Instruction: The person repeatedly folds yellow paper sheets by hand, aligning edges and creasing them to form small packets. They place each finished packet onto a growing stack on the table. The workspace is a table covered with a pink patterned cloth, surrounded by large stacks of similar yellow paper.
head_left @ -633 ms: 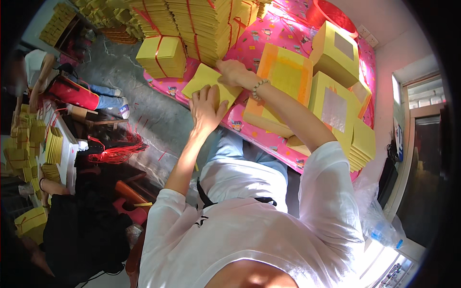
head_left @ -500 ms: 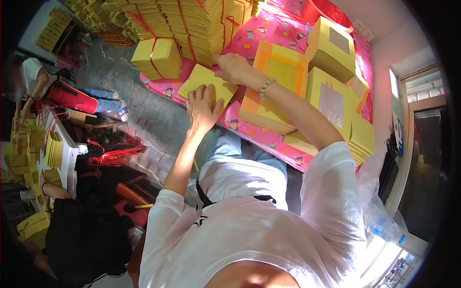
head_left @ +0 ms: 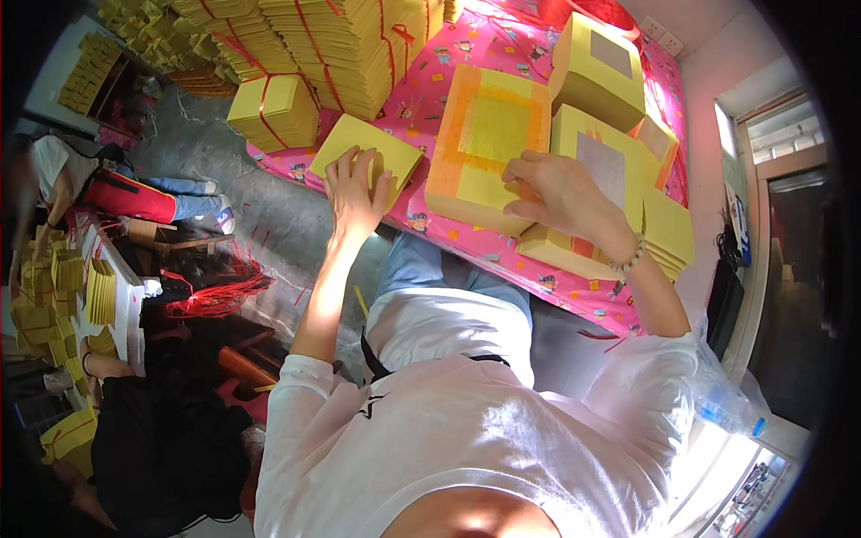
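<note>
My left hand (head_left: 356,193) rests with spread fingers on a small yellow paper stack (head_left: 345,139) at the table's near edge. Over the right edge of a large paper stack with orange borders (head_left: 491,125) is my right hand (head_left: 569,193), its fingers bent and its thumb apart, with nothing visible between them. Whether the fingertips touch that stack I cannot tell. Beneath the right hand lies a low yellow paper stack (head_left: 565,251), partly covered by it. Just right of the hand stands another yellow stack with a pale rectangle on top (head_left: 601,166).
Tall yellow bundles tied with red strips (head_left: 336,54) stand at the back left of the pink patterned table (head_left: 430,90), with a smaller tied bundle (head_left: 273,112) in front. Red strips (head_left: 215,287) lie at left. Two other people sit around a white table (head_left: 130,305).
My right hand has left the small yellow stack and moved right and nearer, to the large stack's right edge. The left hand stays on the small stack. The view has shifted slightly.
</note>
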A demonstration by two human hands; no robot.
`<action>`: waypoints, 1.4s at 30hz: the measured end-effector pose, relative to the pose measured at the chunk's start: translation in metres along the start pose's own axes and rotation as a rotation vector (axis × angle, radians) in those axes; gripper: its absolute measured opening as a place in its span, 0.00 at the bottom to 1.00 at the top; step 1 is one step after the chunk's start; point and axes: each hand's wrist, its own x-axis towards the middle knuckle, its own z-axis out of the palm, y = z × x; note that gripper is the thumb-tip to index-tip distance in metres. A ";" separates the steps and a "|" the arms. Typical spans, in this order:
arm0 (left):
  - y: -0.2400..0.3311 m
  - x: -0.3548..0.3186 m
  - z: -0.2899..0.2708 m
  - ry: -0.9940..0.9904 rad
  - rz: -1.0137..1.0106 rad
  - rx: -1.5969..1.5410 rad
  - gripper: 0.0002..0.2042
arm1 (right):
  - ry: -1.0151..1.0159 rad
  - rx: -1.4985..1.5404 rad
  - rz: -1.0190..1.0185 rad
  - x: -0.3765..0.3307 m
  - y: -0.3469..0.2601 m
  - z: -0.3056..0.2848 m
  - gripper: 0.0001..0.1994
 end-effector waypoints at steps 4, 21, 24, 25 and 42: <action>0.016 0.007 -0.005 0.036 0.044 -0.142 0.16 | 0.075 -0.036 0.045 -0.015 -0.003 0.017 0.15; 0.062 0.018 -0.022 -0.325 0.118 -0.553 0.20 | 0.110 0.097 0.027 -0.014 0.013 0.023 0.09; 0.062 0.019 -0.022 -0.324 0.118 -0.559 0.19 | 0.107 0.130 0.047 -0.012 0.014 0.022 0.09; 0.062 0.020 -0.022 -0.316 0.124 -0.564 0.18 | 0.106 0.142 0.056 -0.012 0.015 0.021 0.09; 0.062 0.021 -0.020 -0.312 0.107 -0.637 0.12 | 0.134 0.223 0.106 -0.009 0.020 0.023 0.09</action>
